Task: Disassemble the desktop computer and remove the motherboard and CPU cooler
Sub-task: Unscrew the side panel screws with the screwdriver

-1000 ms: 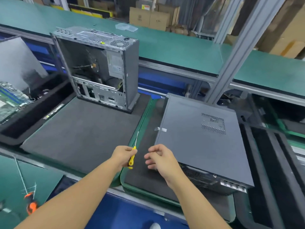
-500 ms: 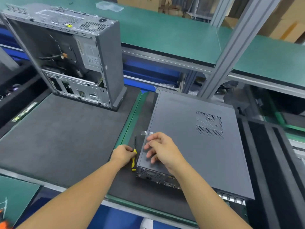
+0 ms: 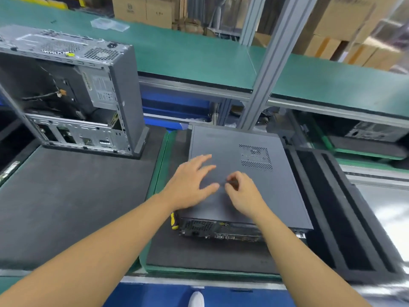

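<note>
Left grip (image 3: pixel 190 182) is open, its fingers spread and laid flat on the upper panel of the desktop computer (image 3: pixel 276 196). Right grip (image 3: pixel 242 194) hovers just beside it over the same panel, fingers curled and thumb close to forefinger. Blur hides whether anything is pinched there, so I cannot tell. The computer lies on its side, closed, on a dark foam mat (image 3: pixel 199 258) on the counter (image 3: pixel 159 280). Its port-lined rear face is turned toward the person, and a perforated vent (image 3: pixel 255 157) sits in the panel's far right part. A screwdriver (image 3: pixel 174 220) with a yellow and black handle lies on the mat at the computer's near left corner, partly under the left wrist. To the left, on a second mat (image 3: pixel 66 207), an opened chassis (image 3: pixel 128 96) stands upright with cables showing inside. Black foam trays (image 3: pixel 332 207) lie to the right. Cardboard boxes (image 3: pixel 141 9) stand beyond the raised green shelf (image 3: pixel 199 56).
</note>
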A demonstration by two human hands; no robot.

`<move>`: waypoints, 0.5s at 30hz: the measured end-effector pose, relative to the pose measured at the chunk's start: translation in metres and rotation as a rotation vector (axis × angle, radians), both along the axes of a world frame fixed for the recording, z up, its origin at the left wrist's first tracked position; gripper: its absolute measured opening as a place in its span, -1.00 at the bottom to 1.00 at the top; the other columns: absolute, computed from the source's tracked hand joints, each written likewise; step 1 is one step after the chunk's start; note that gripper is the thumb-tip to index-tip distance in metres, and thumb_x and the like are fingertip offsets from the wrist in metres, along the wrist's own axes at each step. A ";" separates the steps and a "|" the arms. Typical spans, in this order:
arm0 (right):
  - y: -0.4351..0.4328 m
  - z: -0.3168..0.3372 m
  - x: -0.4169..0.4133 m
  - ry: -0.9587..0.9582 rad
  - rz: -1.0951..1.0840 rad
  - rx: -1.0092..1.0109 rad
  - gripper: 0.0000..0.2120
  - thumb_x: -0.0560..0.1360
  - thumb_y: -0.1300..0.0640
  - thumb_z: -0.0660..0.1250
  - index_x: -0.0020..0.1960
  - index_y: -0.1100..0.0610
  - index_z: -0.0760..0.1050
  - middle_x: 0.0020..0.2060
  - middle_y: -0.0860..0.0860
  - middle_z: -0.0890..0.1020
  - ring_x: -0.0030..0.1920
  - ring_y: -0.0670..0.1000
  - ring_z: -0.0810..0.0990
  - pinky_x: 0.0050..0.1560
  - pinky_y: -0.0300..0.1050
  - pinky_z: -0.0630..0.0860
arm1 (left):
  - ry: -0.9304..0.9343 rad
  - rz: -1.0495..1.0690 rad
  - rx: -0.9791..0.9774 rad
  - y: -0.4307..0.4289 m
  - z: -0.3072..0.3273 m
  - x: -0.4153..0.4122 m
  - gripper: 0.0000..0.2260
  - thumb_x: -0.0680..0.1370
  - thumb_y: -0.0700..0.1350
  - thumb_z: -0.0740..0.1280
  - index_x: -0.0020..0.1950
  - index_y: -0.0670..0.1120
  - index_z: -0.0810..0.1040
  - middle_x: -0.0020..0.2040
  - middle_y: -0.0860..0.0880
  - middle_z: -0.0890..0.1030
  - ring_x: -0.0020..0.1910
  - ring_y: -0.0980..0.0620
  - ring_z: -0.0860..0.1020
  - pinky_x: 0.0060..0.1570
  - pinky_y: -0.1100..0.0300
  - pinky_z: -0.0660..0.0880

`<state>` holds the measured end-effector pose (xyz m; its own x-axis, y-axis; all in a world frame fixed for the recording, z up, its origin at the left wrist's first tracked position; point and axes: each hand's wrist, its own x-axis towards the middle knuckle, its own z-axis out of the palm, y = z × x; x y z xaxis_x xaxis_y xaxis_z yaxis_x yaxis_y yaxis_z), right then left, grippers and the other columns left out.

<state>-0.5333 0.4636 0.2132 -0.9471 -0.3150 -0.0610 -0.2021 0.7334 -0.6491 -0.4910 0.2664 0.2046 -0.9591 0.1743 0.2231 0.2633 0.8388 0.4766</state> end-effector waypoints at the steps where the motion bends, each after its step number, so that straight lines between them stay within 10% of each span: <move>1: 0.015 -0.001 -0.001 0.047 0.010 0.127 -0.77 0.56 0.06 0.31 0.20 0.06 0.50 0.21 0.02 0.54 0.21 0.06 0.48 0.23 -0.11 0.38 | -0.091 -0.081 -0.143 0.009 0.001 0.000 -0.12 0.43 0.52 0.02 0.59 -0.01 0.20 0.64 0.01 -0.04 0.59 0.05 -0.06 0.53 0.00 -0.01; 4: 0.065 0.000 0.005 -0.018 0.046 0.392 -0.47 0.55 -0.18 0.28 0.47 -0.10 0.32 0.55 -0.10 0.19 0.53 0.01 0.15 0.48 0.07 0.13 | -0.321 -0.206 -0.423 0.033 -0.008 0.001 0.20 0.26 0.63 0.14 0.63 -0.09 -0.16 0.60 -0.06 -0.31 0.58 -0.09 -0.28 0.52 -0.06 -0.19; 9: 0.106 -0.012 0.036 -0.003 0.261 0.567 -0.06 0.43 -0.37 0.29 0.61 -0.13 -0.13 0.59 -0.12 -0.20 0.58 -0.01 -0.20 0.56 0.09 -0.09 | -0.268 -0.128 -0.605 0.058 -0.032 0.010 0.20 0.36 0.42 0.38 0.59 -0.12 -0.34 0.56 -0.19 -0.38 0.54 -0.27 -0.35 0.53 -0.18 -0.22; 15: 0.070 -0.030 0.076 0.194 -0.293 0.272 -0.47 0.38 0.16 0.39 0.32 0.14 0.37 0.33 0.10 0.30 0.31 0.20 0.31 0.28 -0.02 0.29 | -0.229 -0.105 -0.615 0.055 -0.039 0.016 0.09 0.43 0.42 0.29 0.59 -0.07 -0.35 0.58 -0.15 -0.36 0.55 -0.23 -0.35 0.51 -0.26 -0.21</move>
